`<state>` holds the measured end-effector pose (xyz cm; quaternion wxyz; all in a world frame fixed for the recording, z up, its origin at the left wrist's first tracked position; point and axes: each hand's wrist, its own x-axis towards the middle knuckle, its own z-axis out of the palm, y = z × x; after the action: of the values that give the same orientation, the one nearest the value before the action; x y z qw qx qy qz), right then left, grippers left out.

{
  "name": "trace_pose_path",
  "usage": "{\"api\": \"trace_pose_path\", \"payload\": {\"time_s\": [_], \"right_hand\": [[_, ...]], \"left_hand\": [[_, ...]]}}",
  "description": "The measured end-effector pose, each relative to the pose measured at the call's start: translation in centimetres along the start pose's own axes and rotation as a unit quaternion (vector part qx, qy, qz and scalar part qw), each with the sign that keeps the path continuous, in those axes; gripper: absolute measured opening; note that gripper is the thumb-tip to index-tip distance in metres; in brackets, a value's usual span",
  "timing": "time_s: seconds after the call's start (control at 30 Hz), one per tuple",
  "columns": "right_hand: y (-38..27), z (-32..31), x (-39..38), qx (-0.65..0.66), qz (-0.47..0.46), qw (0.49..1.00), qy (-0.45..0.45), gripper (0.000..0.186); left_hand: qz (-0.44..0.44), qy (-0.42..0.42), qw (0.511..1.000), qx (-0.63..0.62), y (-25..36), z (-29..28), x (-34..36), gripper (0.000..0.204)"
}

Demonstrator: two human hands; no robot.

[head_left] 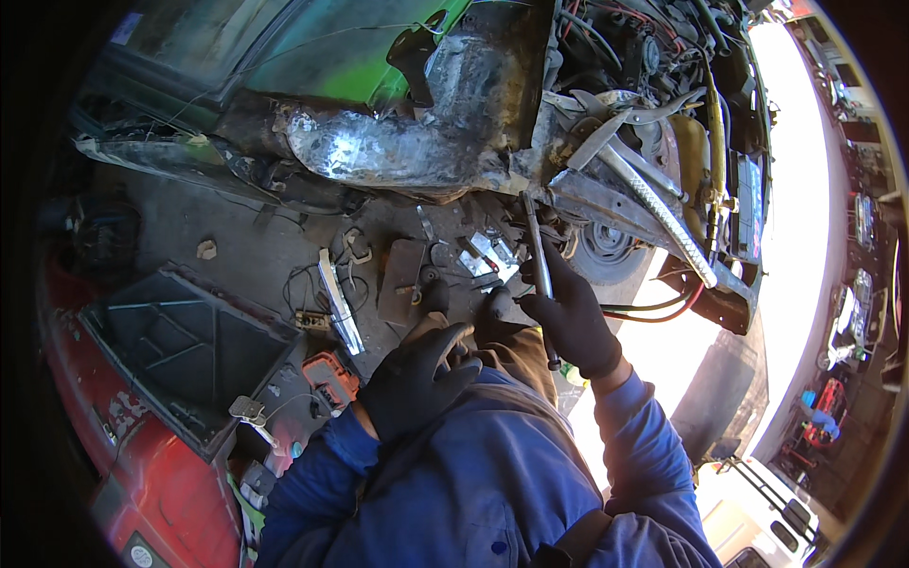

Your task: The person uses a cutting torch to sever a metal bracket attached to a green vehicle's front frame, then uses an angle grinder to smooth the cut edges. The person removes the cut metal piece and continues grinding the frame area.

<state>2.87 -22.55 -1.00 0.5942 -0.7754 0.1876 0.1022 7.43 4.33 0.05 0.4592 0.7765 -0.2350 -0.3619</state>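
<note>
My right hand [571, 317], in a black glove, is wrapped round a long, slim metal tool [542, 256] with a shiny shaft. The tool's far end reaches the lower edge of a bare metal car panel [398, 151]; whether it touches cannot be made out. The kind of tool is unclear, as my fingers cover part of it. My left hand [412, 379], also gloved in black, is in front of my waist with its fingers apart and nothing visible in them. Locking clamps [606, 142] lie on the front frame rail, right of the panel.
A gas torch [717, 189] with a red hose [672, 312] hangs on the car's front. Below are a wheel [606, 248], metal scraps [492, 256] and a metal strip [339, 303]. An orange tool case [331, 379], a dark panel [189, 350] and a red car [170, 473] are left.
</note>
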Motion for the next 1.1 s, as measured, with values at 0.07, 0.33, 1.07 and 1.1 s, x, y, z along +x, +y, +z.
{"api": "trace_pose_path", "payload": {"time_s": [0.07, 0.33, 1.07, 1.1], "right_hand": [[0.1, -0.1, 0.8, -0.001, 0.013, 1.000, 0.000, 0.083], [0.9, -0.7, 1.7, 0.055, 0.083, 0.995, -0.026, 0.080], [-0.5, -0.7, 2.4, -0.105, -0.049, 0.992, 0.056, 0.072], [-0.3, -0.7, 2.1, -0.092, -0.030, 0.993, 0.063, 0.074]], "left_hand": [[-0.007, -0.004, 1.000, 0.004, -0.5, 0.0, 0.3, 0.057], [-0.021, -0.007, 1.000, -0.004, -1.7, 0.4, 1.3, 0.057], [-0.101, -0.035, 0.834, -0.541, 0.1, 7.0, 10.7, 0.046], [-0.039, -0.022, 0.854, -0.518, 0.8, 7.2, 11.0, 0.045]]}}
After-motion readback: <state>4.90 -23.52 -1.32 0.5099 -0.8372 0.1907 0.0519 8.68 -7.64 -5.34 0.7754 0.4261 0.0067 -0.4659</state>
